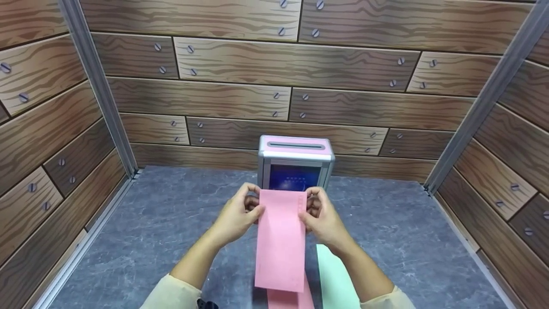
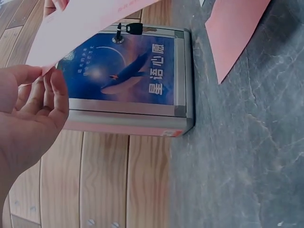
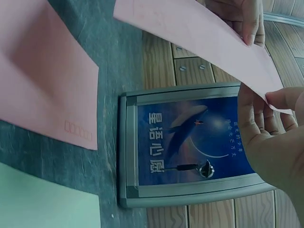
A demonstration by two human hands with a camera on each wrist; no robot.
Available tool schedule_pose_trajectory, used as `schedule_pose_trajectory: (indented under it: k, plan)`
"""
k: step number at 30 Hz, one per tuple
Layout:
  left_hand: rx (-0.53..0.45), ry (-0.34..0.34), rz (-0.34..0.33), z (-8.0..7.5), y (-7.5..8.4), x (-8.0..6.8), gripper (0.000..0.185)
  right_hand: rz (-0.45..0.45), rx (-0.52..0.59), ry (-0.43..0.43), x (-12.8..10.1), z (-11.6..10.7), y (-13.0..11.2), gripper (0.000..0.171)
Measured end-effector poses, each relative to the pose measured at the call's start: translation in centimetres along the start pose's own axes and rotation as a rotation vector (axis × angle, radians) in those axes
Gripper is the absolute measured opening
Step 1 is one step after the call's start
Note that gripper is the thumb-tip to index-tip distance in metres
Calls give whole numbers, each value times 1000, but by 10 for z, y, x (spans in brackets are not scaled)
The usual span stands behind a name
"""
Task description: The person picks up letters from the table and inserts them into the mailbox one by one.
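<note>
Both hands hold up a pink envelope (image 1: 281, 240) by its two upper side edges. The left hand (image 1: 240, 214) pinches its left edge between thumb and fingers, and the right hand (image 1: 324, 219) does the same on the right. Small printed boxes run down the envelope's upper right. Behind it stands a ballot-style box (image 1: 296, 148) with a silver frame and a slot in its pink top. Its blue front panel (image 2: 123, 71) carries a whale picture and white characters. In the left wrist view a key (image 2: 137, 29) sits in the box's lock.
A second pink envelope (image 3: 52, 80) lies on the grey marbled table (image 1: 180, 257), partly under the held one in the head view. A pale green envelope (image 1: 336, 279) lies to its right. Wood-patterned walls (image 1: 240, 60) enclose the back and sides.
</note>
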State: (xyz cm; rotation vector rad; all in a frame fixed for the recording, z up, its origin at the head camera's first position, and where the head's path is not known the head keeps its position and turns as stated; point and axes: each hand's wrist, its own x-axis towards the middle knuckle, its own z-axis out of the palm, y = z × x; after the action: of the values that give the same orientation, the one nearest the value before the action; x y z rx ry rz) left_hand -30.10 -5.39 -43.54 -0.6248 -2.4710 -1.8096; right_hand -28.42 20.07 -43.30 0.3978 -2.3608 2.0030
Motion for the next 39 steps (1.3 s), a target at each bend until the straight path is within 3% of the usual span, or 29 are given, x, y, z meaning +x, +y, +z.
schedule_pose_trajectory:
  k: [9,18,31,39]
  plan:
    - [36,-1,47,-1,12,9,36,-90,-79,30,6,-8,-8,36]
    - [182,56,164,2,21,19,35,-183,-164,71,15,-14,-15,34]
    - [168,47,135,1,40,39,30,-197,-132,72,31,-31,-29,36]
    - [152,94,150,3,50,54,30,-213,-148,72,40,-39,-41,36]
